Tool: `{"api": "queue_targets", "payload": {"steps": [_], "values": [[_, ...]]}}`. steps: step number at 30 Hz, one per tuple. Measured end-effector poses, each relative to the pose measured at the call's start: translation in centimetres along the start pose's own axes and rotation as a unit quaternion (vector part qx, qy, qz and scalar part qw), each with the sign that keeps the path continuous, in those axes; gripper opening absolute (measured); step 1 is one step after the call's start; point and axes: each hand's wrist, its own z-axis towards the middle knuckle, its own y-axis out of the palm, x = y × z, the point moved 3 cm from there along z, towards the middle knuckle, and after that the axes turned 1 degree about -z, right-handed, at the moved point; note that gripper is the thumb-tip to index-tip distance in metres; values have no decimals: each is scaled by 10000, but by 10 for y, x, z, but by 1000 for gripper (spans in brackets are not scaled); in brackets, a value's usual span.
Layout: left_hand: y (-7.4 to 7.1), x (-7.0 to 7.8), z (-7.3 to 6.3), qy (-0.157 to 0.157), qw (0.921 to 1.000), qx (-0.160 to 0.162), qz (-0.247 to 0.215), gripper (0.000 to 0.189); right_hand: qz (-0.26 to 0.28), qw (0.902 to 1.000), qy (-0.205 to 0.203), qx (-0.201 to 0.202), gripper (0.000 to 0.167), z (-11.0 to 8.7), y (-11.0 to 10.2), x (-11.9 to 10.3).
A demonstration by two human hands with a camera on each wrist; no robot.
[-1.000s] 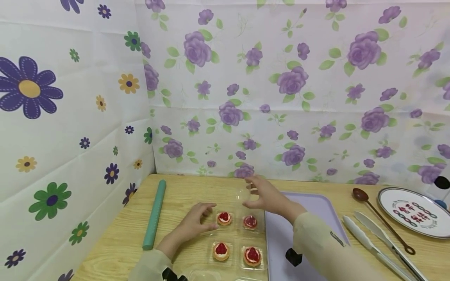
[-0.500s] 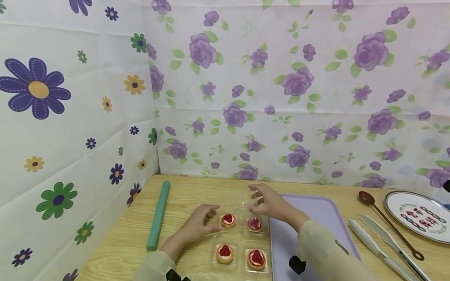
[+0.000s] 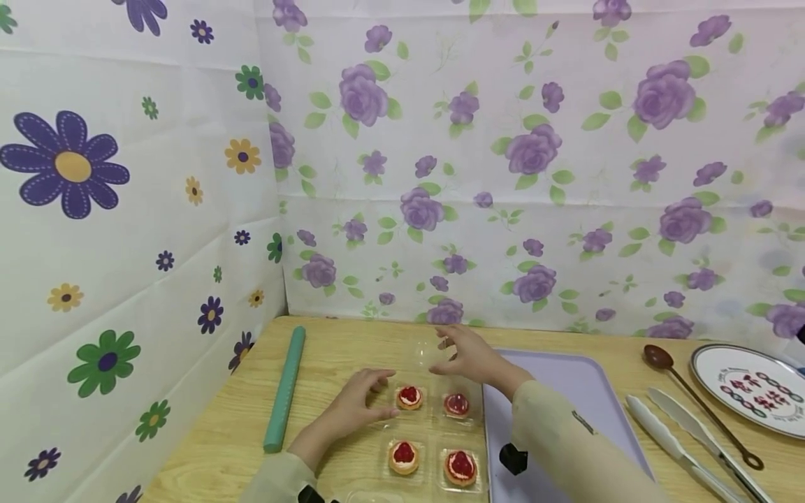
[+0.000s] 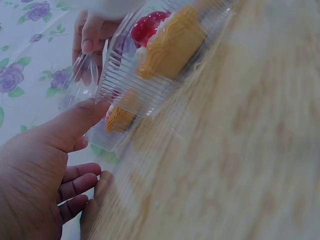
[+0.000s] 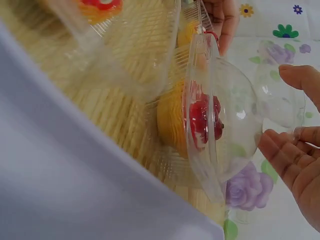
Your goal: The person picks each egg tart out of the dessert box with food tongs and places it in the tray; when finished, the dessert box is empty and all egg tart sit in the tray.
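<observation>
In the head view, berry-topped tarts sit in clear plastic boxes in two rows. My right hand (image 3: 472,360) holds a clear domed lid (image 3: 423,353) by its side, at the back left box. Beside that box's tart (image 3: 409,397), my left hand (image 3: 355,405) has thumb and index finger spread. Its thumb tip seems to touch the box edge in the left wrist view; the other fingers hang loose. A tart (image 3: 456,404) stands at the back right under its own domed lid (image 5: 240,117). Two more tarts, one (image 3: 403,457) and another (image 3: 461,468), are in front.
A lilac tray (image 3: 560,377) lies right of the boxes. Farther right are metal tongs (image 3: 692,447), a brown spoon (image 3: 658,356) and a printed plate (image 3: 755,391). A green roll (image 3: 285,391) lies at left. Flowered sheets hang behind and at left.
My right hand has shifted left with the clear lid, over towards the back left tart. My left hand has stayed beside that box.
</observation>
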Motion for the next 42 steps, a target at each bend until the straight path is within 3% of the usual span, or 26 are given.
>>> {"api": "queue_targets", "payload": {"steps": [5,20,42], "values": [[1,0,-1,-21,10000,-18,-34,70,-492,9986,217,26,81,13,7,5],[0,-2,-2,-115,9998,-135,-54,70,-520,9954,791,-172,83,30,17,9],[2,-2,0,-117,9998,-112,108,71,-1297,9872,716,-593,80,44,30,12]]}}
